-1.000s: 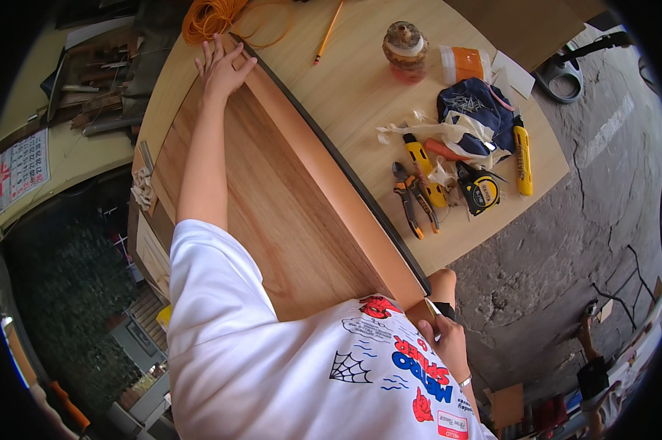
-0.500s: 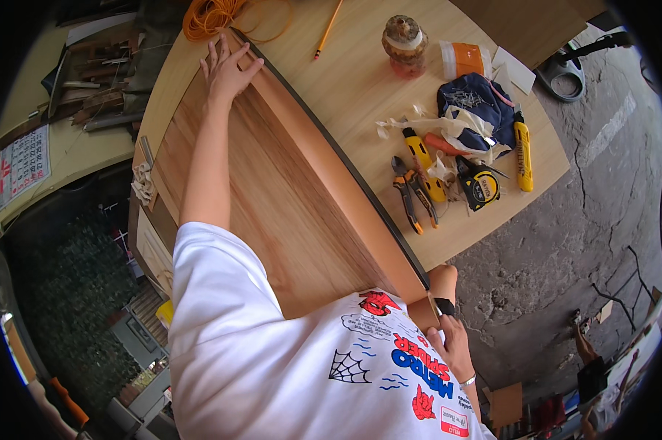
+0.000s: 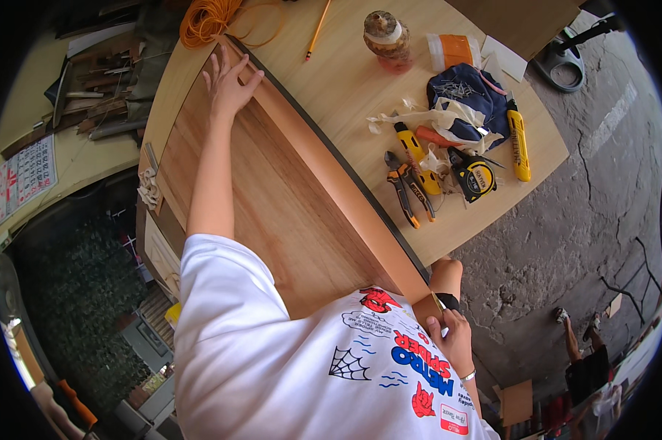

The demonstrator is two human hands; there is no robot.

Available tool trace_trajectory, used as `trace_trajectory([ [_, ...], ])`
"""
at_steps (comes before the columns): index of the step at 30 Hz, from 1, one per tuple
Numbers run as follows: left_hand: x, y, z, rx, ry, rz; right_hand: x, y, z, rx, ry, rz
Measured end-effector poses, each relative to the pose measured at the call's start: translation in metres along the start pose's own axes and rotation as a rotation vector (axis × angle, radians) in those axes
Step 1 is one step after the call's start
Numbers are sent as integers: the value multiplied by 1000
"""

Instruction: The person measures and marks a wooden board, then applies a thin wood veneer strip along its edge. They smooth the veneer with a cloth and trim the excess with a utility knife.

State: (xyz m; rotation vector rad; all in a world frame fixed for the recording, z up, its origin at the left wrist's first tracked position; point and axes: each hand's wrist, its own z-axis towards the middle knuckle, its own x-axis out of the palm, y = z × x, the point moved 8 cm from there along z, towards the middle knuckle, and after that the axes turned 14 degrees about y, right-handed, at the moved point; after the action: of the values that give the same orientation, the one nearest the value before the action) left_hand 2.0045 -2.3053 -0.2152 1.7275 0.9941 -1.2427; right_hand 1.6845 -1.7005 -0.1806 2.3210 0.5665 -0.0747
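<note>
Board: a broad brown wood-grain panel [image 3: 258, 205] lies slantwise on the pale wood worktop [image 3: 346, 95], its near end partly hidden by the white printed shirt [image 3: 302, 367].
Border: a smooth tan band [image 3: 322, 180] runs along the panel's right side, with a narrow black edging strip [image 3: 331, 150] along its outer rim.
Left hand: the left hand [image 3: 230, 94] rests open, fingers spread, on the far end of the tan band.
Right hand: the right hand [image 3: 454, 337] closes round a slim pointed metal blade [image 3: 439, 302], its handle hidden in the fingers; the tip sits just beside the strip's near end, contact unclear.
Weight and stiffness: the panel looks rigid and fairly heavy for its length, likely to pivot if pressed at one end only.
Surface: the tan band seems smooth enough for dry fingers to slide; a flat, spread palm suits it.
Fragility: the black strip looks thin, its end probably easy to chip or lift.
Hold: two opposite edges, well apart, appear the soundest grip; the blade is best held behind its point.
</note>
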Motion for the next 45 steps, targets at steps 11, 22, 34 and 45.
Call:
trace_trajectory([
  [11,1,-23,-23,3,-20,-61,-6,-3,5,-9,13,32],
  [22,2,-48,-52,32,-4,-133,-2,-4,7,-28,42,96],
  [34,2,-78,-85,28,2,-178,0,-11,13,-27,53,106],
  [45,0,-91,-96,47,17,-193,-2,-4,12,-40,88,78],
])
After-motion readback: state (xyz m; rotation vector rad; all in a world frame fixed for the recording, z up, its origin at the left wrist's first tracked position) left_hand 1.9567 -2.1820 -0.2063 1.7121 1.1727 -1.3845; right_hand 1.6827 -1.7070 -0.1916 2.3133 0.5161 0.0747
